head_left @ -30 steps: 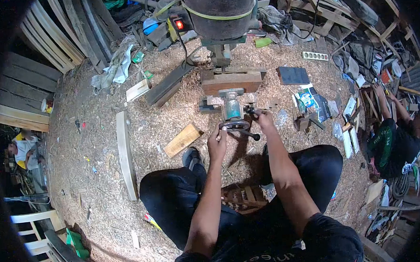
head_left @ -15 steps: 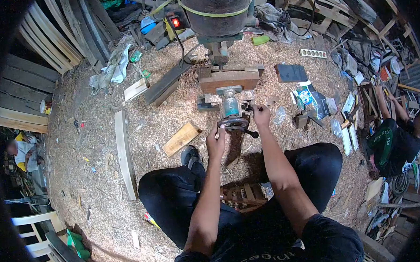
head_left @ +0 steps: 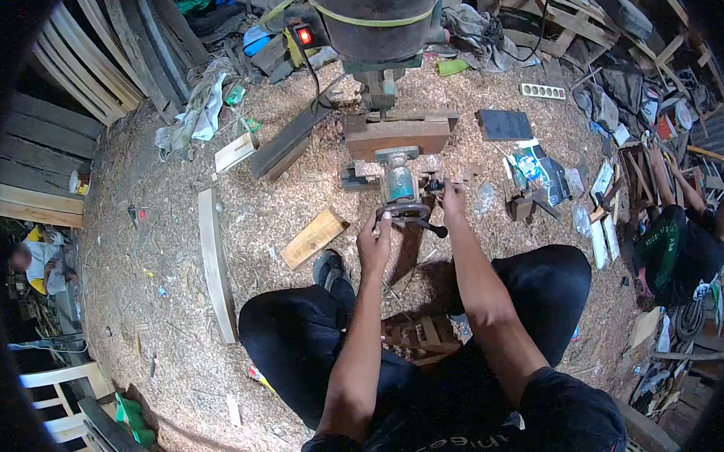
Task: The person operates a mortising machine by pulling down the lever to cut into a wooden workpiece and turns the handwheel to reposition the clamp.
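Observation:
A wooden block (head_left: 397, 137) is held in the machine's vise, below a drilling machine's bit (head_left: 382, 110). In front of the block is the vise's green metal body (head_left: 400, 184), with a dark handwheel (head_left: 404, 212) facing me. My left hand (head_left: 374, 243) is closed on the left side of the wheel's rim, thumb on top. To the right of the green body, my right hand (head_left: 454, 200) has its fingers closed on a small dark handle (head_left: 434, 185); the fingertips are partly hidden. A crank knob (head_left: 438, 231) sticks out below the wheel.
The machine's motor housing (head_left: 377, 23) and lit red switch (head_left: 304, 36) stand ahead. A dark beam (head_left: 294, 142), a light board (head_left: 314, 238) and a long plank (head_left: 215, 266) lie on shavings. Co-workers sit at right (head_left: 670, 249) and far left (head_left: 40, 264).
My right hand has turned slightly at the small handle, and its fingers sit a little differently. My left hand stays on the wheel. The view has shifted slightly.

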`<state>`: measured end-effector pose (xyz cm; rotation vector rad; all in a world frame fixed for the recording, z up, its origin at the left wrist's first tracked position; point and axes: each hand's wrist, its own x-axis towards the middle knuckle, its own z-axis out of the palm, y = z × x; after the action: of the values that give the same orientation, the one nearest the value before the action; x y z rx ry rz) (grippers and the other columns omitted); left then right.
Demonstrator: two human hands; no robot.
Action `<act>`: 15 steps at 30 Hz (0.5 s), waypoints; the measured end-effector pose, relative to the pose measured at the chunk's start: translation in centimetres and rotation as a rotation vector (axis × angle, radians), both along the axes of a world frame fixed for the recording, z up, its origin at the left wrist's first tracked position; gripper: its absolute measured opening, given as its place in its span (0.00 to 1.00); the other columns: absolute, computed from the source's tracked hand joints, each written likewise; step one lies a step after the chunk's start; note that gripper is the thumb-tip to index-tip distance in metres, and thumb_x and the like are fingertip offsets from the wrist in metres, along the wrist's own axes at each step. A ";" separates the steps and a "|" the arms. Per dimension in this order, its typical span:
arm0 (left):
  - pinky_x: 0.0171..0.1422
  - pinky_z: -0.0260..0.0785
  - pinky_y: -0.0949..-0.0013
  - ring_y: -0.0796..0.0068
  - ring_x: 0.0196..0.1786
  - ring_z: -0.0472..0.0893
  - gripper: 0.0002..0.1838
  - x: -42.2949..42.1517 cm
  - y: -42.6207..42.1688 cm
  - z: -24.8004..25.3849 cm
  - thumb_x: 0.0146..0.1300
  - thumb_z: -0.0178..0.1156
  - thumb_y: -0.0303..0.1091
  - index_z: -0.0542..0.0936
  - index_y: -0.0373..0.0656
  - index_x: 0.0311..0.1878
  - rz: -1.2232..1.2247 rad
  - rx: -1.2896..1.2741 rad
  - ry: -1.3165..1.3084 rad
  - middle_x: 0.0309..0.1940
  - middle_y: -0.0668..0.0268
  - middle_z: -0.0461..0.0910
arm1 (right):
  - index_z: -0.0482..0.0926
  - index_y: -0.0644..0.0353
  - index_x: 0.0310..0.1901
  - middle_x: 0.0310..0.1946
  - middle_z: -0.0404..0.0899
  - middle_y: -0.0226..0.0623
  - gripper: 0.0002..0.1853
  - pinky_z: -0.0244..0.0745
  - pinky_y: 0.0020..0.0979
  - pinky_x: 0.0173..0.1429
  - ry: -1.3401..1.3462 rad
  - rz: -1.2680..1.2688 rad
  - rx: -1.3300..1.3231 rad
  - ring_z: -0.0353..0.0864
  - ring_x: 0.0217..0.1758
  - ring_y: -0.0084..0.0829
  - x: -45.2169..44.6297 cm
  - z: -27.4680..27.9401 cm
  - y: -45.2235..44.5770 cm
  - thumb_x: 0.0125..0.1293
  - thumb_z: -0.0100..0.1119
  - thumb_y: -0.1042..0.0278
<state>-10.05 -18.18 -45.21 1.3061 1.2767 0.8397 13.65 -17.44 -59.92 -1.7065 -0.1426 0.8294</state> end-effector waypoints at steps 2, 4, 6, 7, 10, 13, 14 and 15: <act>0.68 0.66 0.65 0.64 0.61 0.79 0.27 0.2 0.1 1.8 0.73 0.59 0.46 0.78 0.32 0.63 -0.030 -0.047 0.024 0.57 0.53 0.83 | 0.81 0.61 0.35 0.28 0.82 0.32 0.18 0.74 0.31 0.33 0.458 0.006 0.102 0.79 0.29 0.26 0.1 1.6 -0.9 0.67 0.69 0.51; 0.70 0.65 0.64 0.63 0.63 0.78 0.28 0.5 0.1 1.9 0.72 0.60 0.47 0.77 0.33 0.64 -0.017 -0.027 0.059 0.59 0.52 0.81 | 0.80 0.64 0.38 0.30 0.82 0.33 0.19 0.74 0.32 0.33 0.365 0.051 0.112 0.79 0.30 0.26 0.1 0.8 -0.6 0.67 0.70 0.53; 0.71 0.64 0.64 0.62 0.64 0.77 0.29 0.8 0.1 1.7 0.72 0.60 0.47 0.75 0.33 0.66 -0.020 -0.022 0.102 0.61 0.51 0.80 | 0.78 0.67 0.42 0.32 0.83 0.34 0.20 0.74 0.32 0.33 0.272 0.096 0.121 0.80 0.31 0.27 0.5 -1.9 -0.1 0.66 0.71 0.55; 0.72 0.64 0.63 0.62 0.65 0.76 0.30 0.9 0.1 1.6 0.72 0.60 0.47 0.74 0.34 0.67 -0.024 -0.043 0.091 0.61 0.51 0.79 | 0.78 0.67 0.43 0.32 0.82 0.34 0.20 0.74 0.32 0.33 0.058 0.142 0.042 0.79 0.30 0.27 0.6 -3.0 0.1 0.67 0.71 0.56; 0.70 0.65 0.62 0.60 0.64 0.77 0.30 1.2 0.1 1.3 0.71 0.62 0.46 0.73 0.35 0.68 -0.007 -0.055 0.078 0.61 0.51 0.79 | 0.77 0.68 0.43 0.33 0.81 0.33 0.18 0.75 0.31 0.34 -0.195 0.183 -0.063 0.79 0.29 0.28 0.1 -3.1 0.5 0.69 0.69 0.59; 0.65 0.69 0.62 0.60 0.59 0.80 0.27 1.1 0.1 0.0 0.69 0.64 0.44 0.75 0.36 0.65 0.035 0.016 0.089 0.55 0.52 0.82 | 0.75 0.68 0.40 0.30 0.77 0.34 0.15 0.83 0.32 0.41 0.426 -0.045 0.179 0.81 0.30 0.34 -1.4 6.9 -1.0 0.74 0.61 0.61; 0.65 0.69 0.61 0.60 0.59 0.80 0.27 1.1 0.2 0.1 0.69 0.64 0.44 0.76 0.36 0.64 0.027 0.027 0.081 0.55 0.52 0.82 | 0.76 0.68 0.39 0.31 0.78 0.35 0.16 0.82 0.32 0.40 0.453 -0.011 0.241 0.81 0.31 0.33 -1.1 6.2 -1.1 0.72 0.63 0.60; 0.65 0.69 0.61 0.60 0.59 0.80 0.26 1.0 0.1 0.1 0.69 0.64 0.44 0.76 0.37 0.64 0.019 0.035 0.073 0.55 0.52 0.82 | 0.77 0.68 0.38 0.31 0.80 0.37 0.17 0.81 0.32 0.39 0.480 0.023 0.302 0.81 0.32 0.32 -0.5 4.2 -1.5 0.70 0.66 0.59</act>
<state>-9.03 -18.04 -45.07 1.3651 1.3387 0.8374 13.16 -18.94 -55.68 -1.1914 0.0400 1.1491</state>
